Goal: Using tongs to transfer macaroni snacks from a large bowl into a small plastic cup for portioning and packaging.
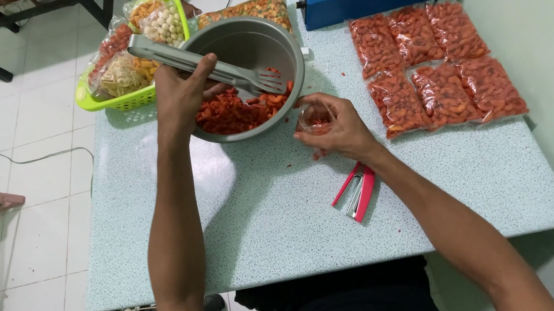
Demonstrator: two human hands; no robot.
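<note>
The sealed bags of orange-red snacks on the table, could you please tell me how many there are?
6, lying in two rows right of the metal bowl: far row; near row. They overlap, so another could be hidden.

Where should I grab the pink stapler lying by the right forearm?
Grip the stapler across its long sides near the middle, coming from above. It lies flat on the table, slightly open in a V, with bare tabletop on its near-left side.
</note>
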